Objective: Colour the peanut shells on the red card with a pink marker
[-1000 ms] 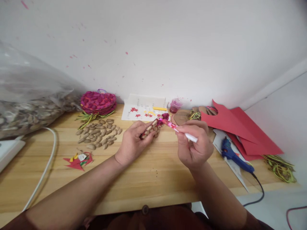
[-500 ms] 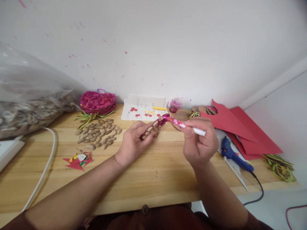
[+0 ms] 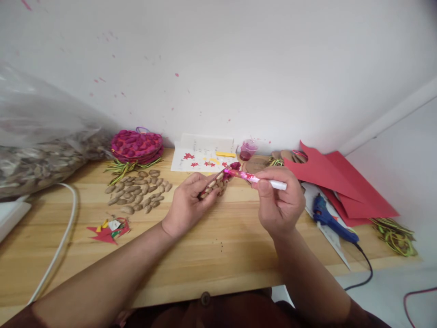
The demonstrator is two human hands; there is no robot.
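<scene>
My left hand (image 3: 186,202) is closed on a flat disc covered with tan seeds (image 3: 218,182), held tilted above the wooden table (image 3: 211,255). Its far edge is painted magenta. My right hand (image 3: 278,200) pinches a white-handled paintbrush (image 3: 256,178) smeared with pink paint, and the brush tip touches the magenta seeds at the disc's far edge.
Loose tan seeds (image 3: 138,193) lie left of my hands, with a stack of painted magenta discs (image 3: 135,145) behind them. A small cup of red paint (image 3: 247,150), a paper with red stars (image 3: 201,159), red card sheets (image 3: 337,182), a blue glue gun (image 3: 329,218) and a plastic bag of seeds (image 3: 37,150) stand around.
My right hand moved the brush slightly right and up, then back left, stroking the tip over the disc's far edge. My left hand has held the disc nearly still.
</scene>
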